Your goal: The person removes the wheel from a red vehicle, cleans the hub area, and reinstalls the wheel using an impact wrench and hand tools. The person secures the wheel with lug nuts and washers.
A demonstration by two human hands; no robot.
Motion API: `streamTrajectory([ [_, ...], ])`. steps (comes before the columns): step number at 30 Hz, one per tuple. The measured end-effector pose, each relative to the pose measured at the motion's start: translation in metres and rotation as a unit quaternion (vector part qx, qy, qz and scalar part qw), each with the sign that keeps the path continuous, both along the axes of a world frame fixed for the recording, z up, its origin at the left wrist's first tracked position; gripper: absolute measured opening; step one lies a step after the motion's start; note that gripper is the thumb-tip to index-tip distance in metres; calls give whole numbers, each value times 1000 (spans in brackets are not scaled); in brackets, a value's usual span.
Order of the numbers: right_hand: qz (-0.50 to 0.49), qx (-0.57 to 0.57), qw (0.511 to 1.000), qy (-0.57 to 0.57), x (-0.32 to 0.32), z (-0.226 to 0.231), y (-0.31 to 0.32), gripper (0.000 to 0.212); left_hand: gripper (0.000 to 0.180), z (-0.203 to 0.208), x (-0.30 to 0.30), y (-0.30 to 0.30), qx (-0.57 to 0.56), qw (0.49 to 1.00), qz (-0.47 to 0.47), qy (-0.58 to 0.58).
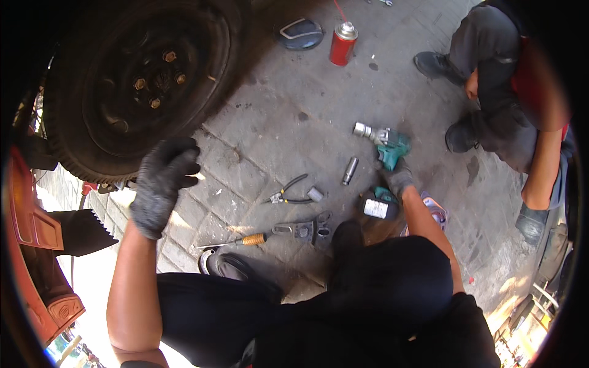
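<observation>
Knees foremost; my right hand [400,178] grips the impact wrench [386,147], left hand [162,184] loose-fingered, empty by the wheel [138,80] — pliers [285,195], screwdriver [236,241] between.

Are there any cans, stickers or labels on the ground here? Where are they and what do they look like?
Spray can: stands upright on the paving at the top, beside a dark cap; a red cylinder with a silver top.
Label on the drill's battery: at the base of the teal power tool that the right hand grips; a pale rectangle on black.
</observation>
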State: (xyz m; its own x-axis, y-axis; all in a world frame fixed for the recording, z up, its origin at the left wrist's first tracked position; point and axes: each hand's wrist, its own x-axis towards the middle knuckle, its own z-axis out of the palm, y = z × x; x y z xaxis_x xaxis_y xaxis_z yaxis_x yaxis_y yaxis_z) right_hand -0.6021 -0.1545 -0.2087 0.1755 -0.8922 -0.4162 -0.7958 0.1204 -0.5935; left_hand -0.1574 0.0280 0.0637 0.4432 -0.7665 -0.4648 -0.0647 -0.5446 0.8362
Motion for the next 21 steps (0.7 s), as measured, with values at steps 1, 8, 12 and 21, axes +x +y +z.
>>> streamTrajectory([
  [1,19,-36,998,-53,1,4,0,57,30,-6,-5,-6,-3,999,-31,-9],
  [8,234,40,971,34,10,75,22,50,56,-100,-103,-46,47,927,-308,-208],
  [12,269,86,953,-106,25,98,30,48,63,-139,-164,-64,38,921,-328,-209],
  [21,263,117,958,-3,-2,91,20,52,60,-160,-200,-66,116,878,-441,-146],
])
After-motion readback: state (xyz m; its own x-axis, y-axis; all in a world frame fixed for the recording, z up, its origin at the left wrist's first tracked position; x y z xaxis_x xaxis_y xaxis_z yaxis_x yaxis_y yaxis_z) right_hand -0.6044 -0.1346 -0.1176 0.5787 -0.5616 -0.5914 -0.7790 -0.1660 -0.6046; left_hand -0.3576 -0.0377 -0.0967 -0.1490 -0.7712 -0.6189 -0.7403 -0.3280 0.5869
